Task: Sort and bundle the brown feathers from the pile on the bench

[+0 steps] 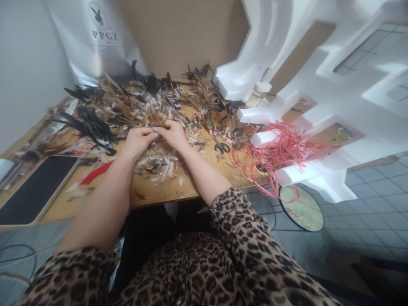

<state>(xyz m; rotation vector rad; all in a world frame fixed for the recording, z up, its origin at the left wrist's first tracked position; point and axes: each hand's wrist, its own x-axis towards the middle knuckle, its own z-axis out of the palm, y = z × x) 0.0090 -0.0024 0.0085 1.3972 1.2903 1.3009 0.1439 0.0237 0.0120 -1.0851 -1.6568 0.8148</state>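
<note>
My left hand (137, 141) and my right hand (172, 135) meet above the wooden table, their fingertips pinched close together. What lies between the fingers is too small to make out, though both hands are closed. Brown and white loose feathers (159, 163) are scattered just below them. Behind the hands spreads a big heap of brown feathers (117, 102). Long black feathers (92, 123) lie left of my left hand. To the right are bundled brown feathers (228, 123) with red and white bases, beside a pair of dark scissors (221, 147).
A phone (38, 189) lies at the left table edge near a red feather strip (97, 172). Pink-red ribbons (283, 146) hang over white foam pieces (376, 119) at the right, by a small white-capped bottle (258, 93). A silver bag (102, 46) stands behind. A round stool (301, 207) sits below.
</note>
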